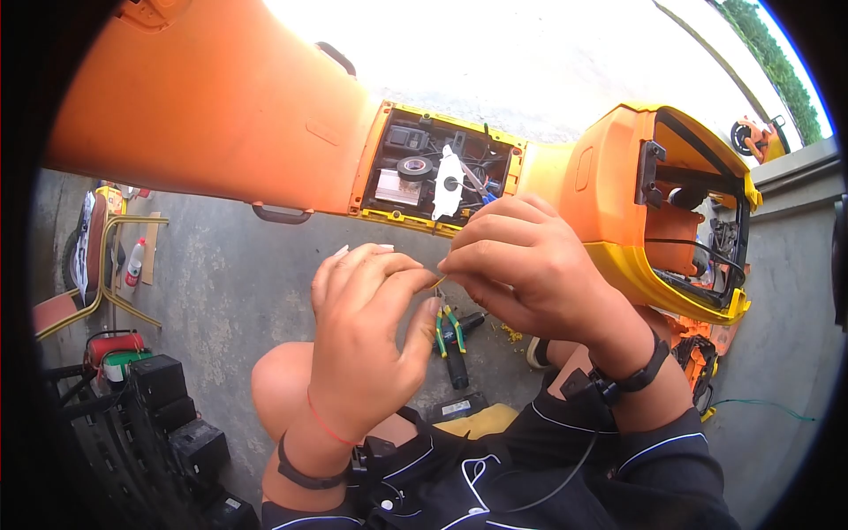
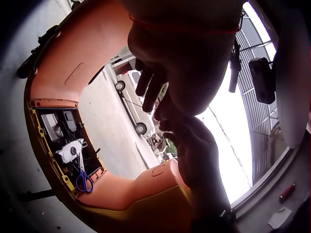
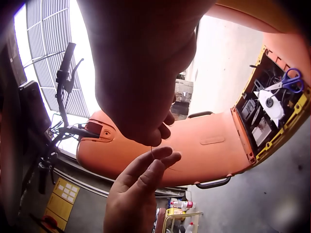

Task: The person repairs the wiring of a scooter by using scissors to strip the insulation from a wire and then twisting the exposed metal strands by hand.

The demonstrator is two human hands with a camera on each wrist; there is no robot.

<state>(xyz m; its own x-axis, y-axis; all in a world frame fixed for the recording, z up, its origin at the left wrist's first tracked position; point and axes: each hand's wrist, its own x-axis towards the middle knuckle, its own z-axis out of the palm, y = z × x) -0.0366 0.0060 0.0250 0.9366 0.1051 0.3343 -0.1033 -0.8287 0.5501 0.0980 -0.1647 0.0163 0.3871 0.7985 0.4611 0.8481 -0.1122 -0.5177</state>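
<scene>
Both hands are raised close together in front of the orange vehicle body, fingertips nearly meeting. A thin wire-like strand (image 1: 438,283) spans the small gap between them; its exact kind cannot be told. My left hand (image 1: 367,309) pinches one end with thumb and forefinger, the other fingers loosely bent. From the other side, my right hand (image 1: 530,265) pinches the strand with its fingers curled. The right wrist view has the strand (image 3: 152,150) as a fine line at the fingertips. Beyond the hands lies an open compartment (image 1: 364,168) holding a white flat part (image 1: 448,185) and blue-handled scissors (image 2: 84,182).
A black tape roll (image 1: 414,168) sits in the compartment. On the floor below the hands lie green-and-yellow pliers (image 1: 440,338) and a black tool (image 1: 457,367). Black boxes (image 1: 161,382) stand at left, near a gold-framed chair (image 1: 108,256). A yellow-edged orange shell (image 1: 609,177) rises at right.
</scene>
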